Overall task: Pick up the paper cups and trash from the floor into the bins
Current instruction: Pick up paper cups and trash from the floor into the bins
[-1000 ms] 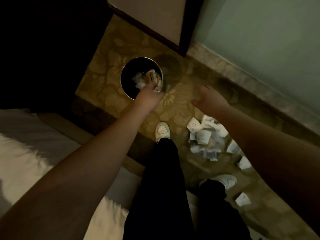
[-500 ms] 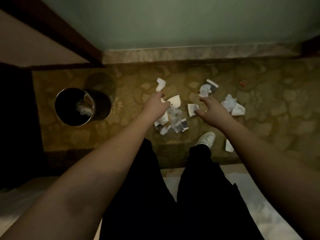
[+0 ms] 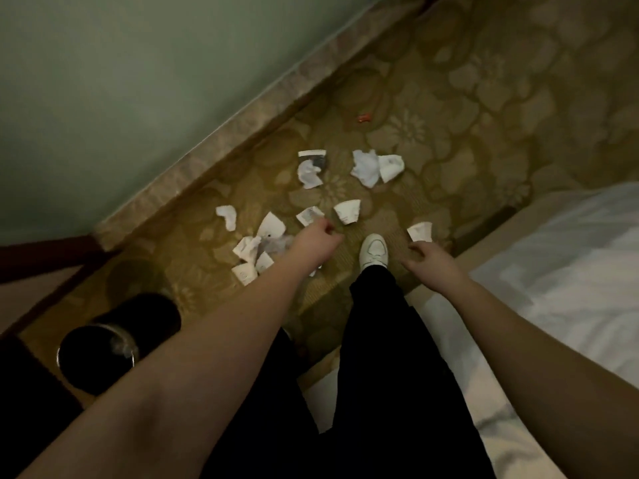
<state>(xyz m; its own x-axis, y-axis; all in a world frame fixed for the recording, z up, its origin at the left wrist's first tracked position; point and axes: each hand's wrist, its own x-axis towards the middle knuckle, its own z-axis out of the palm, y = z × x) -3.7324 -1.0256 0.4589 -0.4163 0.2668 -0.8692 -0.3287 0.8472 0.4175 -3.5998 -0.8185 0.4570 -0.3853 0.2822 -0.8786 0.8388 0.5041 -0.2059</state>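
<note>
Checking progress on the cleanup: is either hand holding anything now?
Nothing: the left hand and right hand both reach toward the floor, empty.

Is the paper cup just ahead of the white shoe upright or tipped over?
Tipped over. The paper cup lies on its side on the carpet, its printed wall facing up.

We wear loose black trousers (image 3: 373,357) and a white lace-up shoe (image 3: 373,251) with stitched panels on its toe, seen just beyond the trouser hem. Our forearms are bare, no sleeves or jewellery reaching either wrist.
</note>
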